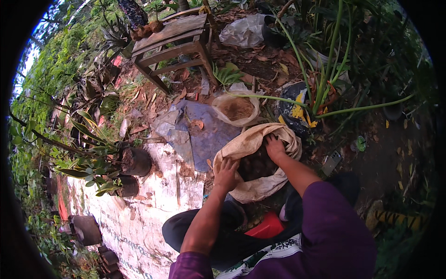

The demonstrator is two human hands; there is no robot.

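Observation:
A pale woven sack [232,146] stands in front of my crossed legs, its mouth rolled outward into a thick rim. Inside lie dark, rounded lumps [254,167], too shaded to name. My left hand [226,175] grips the rim on its left side, the fingers curled over the edge. At the far right part of the mouth, my right hand [275,146] holds the cloth just inside the rim, with its fingertips in shadow. Just beyond the sack sits a clear plastic bag [238,108] of brown, fibrous material.
A worn blue-grey sheet [204,132] and a white printed sheet [160,204] cover ground to the left. Potted plants [134,162] line the left side. A wooden bench [172,39] stands far off. Right are a leafy potted plant [297,104] and a phone-like object [331,162].

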